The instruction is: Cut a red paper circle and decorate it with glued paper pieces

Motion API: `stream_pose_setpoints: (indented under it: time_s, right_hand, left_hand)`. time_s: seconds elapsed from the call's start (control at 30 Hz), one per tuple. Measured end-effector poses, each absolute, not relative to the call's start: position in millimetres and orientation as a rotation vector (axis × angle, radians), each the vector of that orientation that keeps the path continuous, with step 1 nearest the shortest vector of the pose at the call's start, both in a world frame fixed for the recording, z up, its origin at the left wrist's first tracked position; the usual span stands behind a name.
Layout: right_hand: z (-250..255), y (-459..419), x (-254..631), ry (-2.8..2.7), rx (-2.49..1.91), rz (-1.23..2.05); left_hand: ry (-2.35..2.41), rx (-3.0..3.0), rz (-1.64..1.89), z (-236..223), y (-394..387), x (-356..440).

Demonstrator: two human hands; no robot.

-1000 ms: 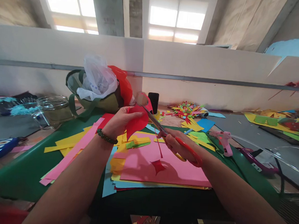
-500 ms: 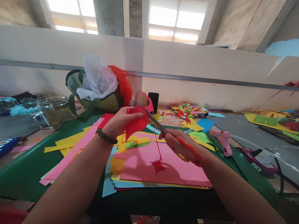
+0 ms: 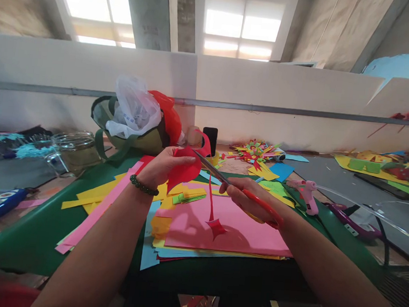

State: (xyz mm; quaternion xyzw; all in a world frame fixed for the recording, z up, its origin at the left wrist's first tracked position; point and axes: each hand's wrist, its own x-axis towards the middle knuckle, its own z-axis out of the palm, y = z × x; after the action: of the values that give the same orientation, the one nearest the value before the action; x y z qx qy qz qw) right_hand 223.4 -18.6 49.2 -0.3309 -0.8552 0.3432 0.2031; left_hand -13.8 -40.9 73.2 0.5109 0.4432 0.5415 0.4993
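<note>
My left hand (image 3: 167, 165) pinches a piece of red paper (image 3: 185, 171) with a rounded edge, the thumb lying on top. A curled red strip (image 3: 205, 143) stands off its far edge. My right hand (image 3: 242, 195) is closed around the red handles of a pair of scissors (image 3: 212, 167), whose blades point up and left against the paper's right edge. Below the blades hangs a narrow red strip (image 3: 210, 197), its lower end by a red four-pointed scrap (image 3: 216, 228). Under both hands lies a stack of pink paper (image 3: 254, 236) with other colours beneath.
Yellow strips (image 3: 97, 194) and green slips (image 3: 189, 197) lie around the stack on the green cloth (image 3: 40, 225). At the right stands a pink glue gun (image 3: 304, 193). Behind are a bag (image 3: 144, 141), a phone (image 3: 209, 141) and a colourful paper pile (image 3: 256, 152).
The red paper has turned a little in my left hand and shifted slightly left. The curled strip beyond the blades sticks out further. My right hand with the scissors has moved slightly right.
</note>
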Motion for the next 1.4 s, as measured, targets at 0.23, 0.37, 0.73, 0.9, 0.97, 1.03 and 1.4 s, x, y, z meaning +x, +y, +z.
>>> stream_pose_setpoints:
  time_s: [0.23, 0.37, 0.73, 0.9, 0.97, 1.03, 1.4]
  right_hand:
    - [49.4, -19.2, 224.3, -2.381, -0.915, 0.939]
    - [48.0, -18.1, 225.2, -2.362, -0.920, 0.947]
    - [50.8, -17.8, 224.8, -2.508, -0.883, 0.763]
    - [48.0, -16.6, 224.4, -2.490, -0.868, 0.839]
    - [47.2, -16.2, 223.9, -2.481, -0.868, 0.850]
    - [46.5, -15.9, 223.4, -2.480, -0.848, 0.855]
    - [45.9, -18.0, 222.2, -2.446, -0.846, 0.895]
  left_hand:
    - [1.071, 1.290, 1.280, 73.0, -39.5, -18.7]
    - [1.093, 1.205, 1.332, 75.1, -41.8, -18.6]
    - [1.126, 1.234, 1.258, 73.0, -40.7, -24.6]
    - [1.140, 1.249, 1.227, 74.4, -41.4, -19.4]
    - [1.149, 1.248, 1.236, 75.0, -41.8, -17.2]
    - [1.157, 1.247, 1.238, 74.8, -41.6, -16.5]
    - [1.138, 1.246, 1.208, 68.4, -38.2, -19.0]
